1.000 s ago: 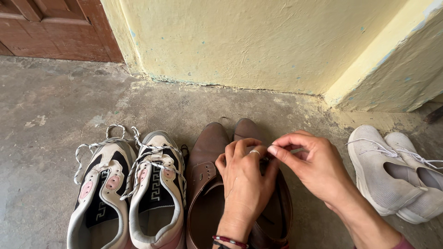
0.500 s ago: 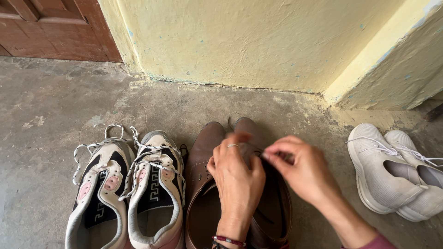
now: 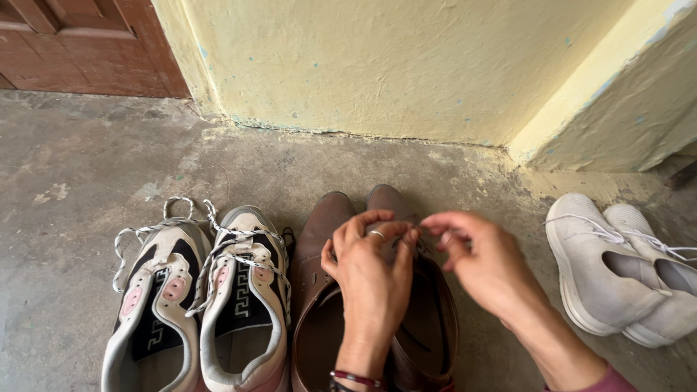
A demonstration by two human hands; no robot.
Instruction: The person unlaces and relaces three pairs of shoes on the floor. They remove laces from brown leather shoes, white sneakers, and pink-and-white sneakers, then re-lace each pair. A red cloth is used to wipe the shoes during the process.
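Note:
A pair of brown leather shoes (image 3: 319, 290) stands on the concrete floor, toes toward the yellow wall. Both my hands work over the right shoe of that pair. My left hand (image 3: 370, 272), with a ring and a red bracelet, pinches the dark lace near the shoe's tongue. My right hand (image 3: 486, 265) meets it from the right, its fingers curled around the same lace. The lace itself is mostly hidden between my fingertips.
A white, black and pink pair of sneakers (image 3: 196, 305) with loose laces stands to the left. A white pair of sneakers (image 3: 617, 268) sits at the right. A brown wooden door (image 3: 87, 43) is at the far left, and a yellow wall (image 3: 406, 65) runs behind.
My fingers have shifted on the lace: the left hand's fingers spread and curled again, and the right hand moved slightly lower and closer. The shoes have not moved.

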